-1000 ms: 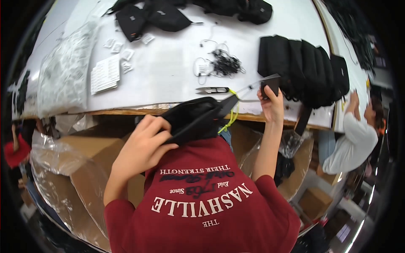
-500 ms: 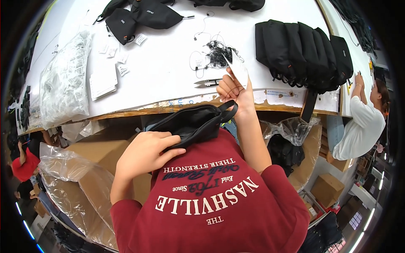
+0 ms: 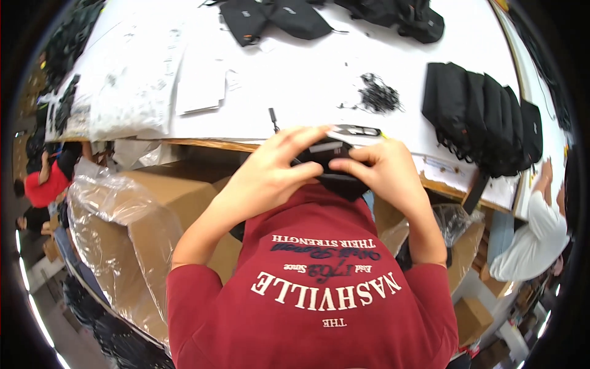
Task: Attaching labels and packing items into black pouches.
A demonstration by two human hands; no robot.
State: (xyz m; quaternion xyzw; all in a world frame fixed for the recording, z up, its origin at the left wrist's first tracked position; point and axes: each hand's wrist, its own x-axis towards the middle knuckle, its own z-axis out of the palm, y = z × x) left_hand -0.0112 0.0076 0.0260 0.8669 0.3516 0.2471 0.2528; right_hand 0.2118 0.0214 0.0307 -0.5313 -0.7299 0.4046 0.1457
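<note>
A small black fabric pouch (image 3: 344, 184) is held against the table's front edge, close to my red shirt. On its left side my left hand (image 3: 279, 163) grips the rim, thumb and fingers bent around it. My right hand (image 3: 387, 172) pinches the opposite side, its thumb over the opening. A small greyish label (image 3: 329, 147) shows at the pouch's mouth between the hands. Just beyond them lies a pair of thread snips (image 3: 357, 130). Farther back sits a tangle of black strings (image 3: 378, 95). The pouch's inside is mostly hidden and slightly blurred.
Stacked white cards (image 3: 200, 89) lie left of centre, beside a clear plastic bag (image 3: 132, 92) of labels. A row of black pouches (image 3: 476, 114) stands at right, more black pouches (image 3: 295, 18) at the back. Cardboard boxes (image 3: 166, 197) are below the table; a co-worker (image 3: 531, 237) is at right.
My right hand has come down from above the table to the pouch, and the white card it held no longer shows. Both hands now meet at the pouch's mouth. The whole view has shifted.
</note>
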